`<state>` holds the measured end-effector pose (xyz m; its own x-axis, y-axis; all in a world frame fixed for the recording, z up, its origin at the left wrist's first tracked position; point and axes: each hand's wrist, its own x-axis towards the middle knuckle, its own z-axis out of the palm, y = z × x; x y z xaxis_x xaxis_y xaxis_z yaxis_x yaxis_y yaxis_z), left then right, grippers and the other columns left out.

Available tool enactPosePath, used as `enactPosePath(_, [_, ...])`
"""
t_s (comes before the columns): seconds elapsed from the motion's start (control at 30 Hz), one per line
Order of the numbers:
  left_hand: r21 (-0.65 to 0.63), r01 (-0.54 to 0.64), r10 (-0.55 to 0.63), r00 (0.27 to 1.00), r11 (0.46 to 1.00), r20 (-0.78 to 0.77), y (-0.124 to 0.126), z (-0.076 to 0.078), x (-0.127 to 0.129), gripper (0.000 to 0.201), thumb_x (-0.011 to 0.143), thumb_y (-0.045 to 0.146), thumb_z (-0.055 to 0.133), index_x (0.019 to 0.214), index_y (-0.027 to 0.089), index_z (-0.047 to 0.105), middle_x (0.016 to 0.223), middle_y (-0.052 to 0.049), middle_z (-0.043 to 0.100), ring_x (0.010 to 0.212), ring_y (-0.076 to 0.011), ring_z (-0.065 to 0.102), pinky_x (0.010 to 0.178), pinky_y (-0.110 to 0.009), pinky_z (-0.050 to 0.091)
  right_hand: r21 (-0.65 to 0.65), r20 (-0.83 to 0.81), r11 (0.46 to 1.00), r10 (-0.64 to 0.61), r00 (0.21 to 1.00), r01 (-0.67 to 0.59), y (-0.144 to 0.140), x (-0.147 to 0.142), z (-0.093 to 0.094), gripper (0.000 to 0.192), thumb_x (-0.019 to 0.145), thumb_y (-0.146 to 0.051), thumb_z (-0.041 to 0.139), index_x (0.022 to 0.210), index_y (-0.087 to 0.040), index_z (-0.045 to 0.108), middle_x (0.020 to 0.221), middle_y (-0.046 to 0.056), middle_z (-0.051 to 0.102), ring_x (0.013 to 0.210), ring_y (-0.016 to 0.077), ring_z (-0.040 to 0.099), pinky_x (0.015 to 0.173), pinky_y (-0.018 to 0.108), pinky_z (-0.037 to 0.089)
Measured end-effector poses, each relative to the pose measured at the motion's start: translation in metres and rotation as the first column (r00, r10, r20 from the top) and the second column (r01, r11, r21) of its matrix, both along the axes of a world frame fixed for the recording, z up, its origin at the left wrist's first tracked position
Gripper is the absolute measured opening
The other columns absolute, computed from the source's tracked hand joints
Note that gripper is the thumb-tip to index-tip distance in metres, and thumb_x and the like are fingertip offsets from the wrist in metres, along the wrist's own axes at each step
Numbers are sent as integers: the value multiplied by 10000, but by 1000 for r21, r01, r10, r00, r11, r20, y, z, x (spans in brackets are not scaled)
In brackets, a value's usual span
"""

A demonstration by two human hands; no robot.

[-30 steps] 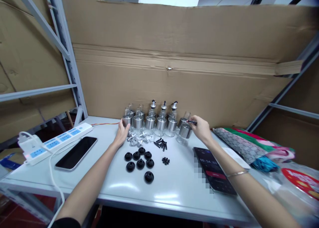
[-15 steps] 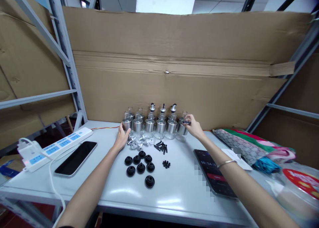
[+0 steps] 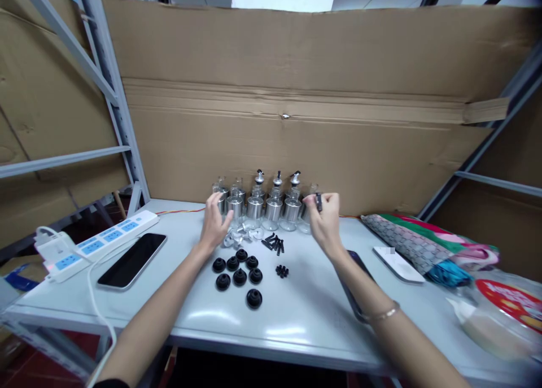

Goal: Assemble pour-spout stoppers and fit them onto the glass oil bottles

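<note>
Two rows of glass bottles with brushed-metal sleeves (image 3: 273,210) stand at the back of the table. Silver spouts with black tips (image 3: 259,177) top three of them. My left hand (image 3: 215,223) is open, thumb apart from the fingers, at the leftmost bottles. In front of the right end of the row, my right hand (image 3: 325,221) is closed on a small black piece (image 3: 318,201), its exact kind unclear. Between my hands lie clear and silver spout parts (image 3: 243,234), black sticks (image 3: 274,243), tiny black plugs (image 3: 282,271) and several round black caps (image 3: 254,299).
On the left are a white power strip (image 3: 105,240) with a cable and a black phone (image 3: 132,261). Another phone (image 3: 353,297) lies partly under my right forearm. A white phone-like slab (image 3: 398,265), a patterned bag (image 3: 406,244) and a red-lidded tub (image 3: 510,306) sit at right.
My right hand has turned into a raised fist with the black piece, slightly away from the end bottle. My left hand has lifted and opened beside the leftmost bottles. The view has shifted slightly.
</note>
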<state>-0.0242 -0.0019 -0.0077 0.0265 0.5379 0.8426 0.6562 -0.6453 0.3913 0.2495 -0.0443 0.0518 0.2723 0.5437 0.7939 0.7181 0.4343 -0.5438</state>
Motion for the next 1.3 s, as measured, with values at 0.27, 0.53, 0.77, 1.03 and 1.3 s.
enactPosePath(0.27, [-97, 332, -341, 844, 938, -415, -64, 14, 57, 504, 803, 309, 541, 1252, 149, 378, 1140, -137, 592, 996, -254, 583, 889, -405, 449, -169, 202, 892, 447, 871, -419, -49, -79, -29, 262, 930, -371, 371, 850, -200, 553, 738, 30, 558, 685, 164, 550, 642, 276, 434])
enactPosePath(0.53, [-300, 293, -385, 865, 908, -323, -80, 29, 61, 351, 767, 186, 505, 1116, 160, 473, 953, -64, 630, 759, -184, 562, 761, -316, 444, -20, 457, 963, 247, 855, -268, -45, -63, -34, 322, 932, -418, 361, 805, -186, 545, 650, 18, 555, 541, 130, 505, 522, 238, 360])
enactPosePath(0.77, [-368, 293, -453, 740, 882, -497, -82, 25, 66, 158, 750, 257, 535, 626, 179, 474, 564, 22, 475, 585, -137, 422, 705, -297, 377, 175, 697, 931, 113, 708, -321, -40, -43, -26, 421, 913, -497, 382, 669, -185, 523, 559, 0, 496, 502, 114, 417, 514, 240, 296])
enactPosePath(1.03, [-408, 400, -569, 632, 821, -526, -87, 29, 70, 322, 826, 346, 499, 561, 174, 436, 478, 37, 449, 516, -109, 324, 733, -297, 363, 226, 798, 931, -8, 603, -286, -38, -37, -27, 607, 955, -522, 180, 563, -185, 498, 498, 2, 422, 485, 128, 328, 529, 284, 215])
enactPosePath(1.3, [-450, 369, -575, 628, 813, -525, -87, 31, 69, 403, 830, 380, 508, 505, 186, 370, 497, 15, 476, 536, -121, 398, 774, -324, 389, 96, 760, 957, 107, 641, -275, -40, -38, -25, 678, 934, -555, 52, 540, -199, 473, 492, 18, 423, 474, 138, 323, 530, 302, 218])
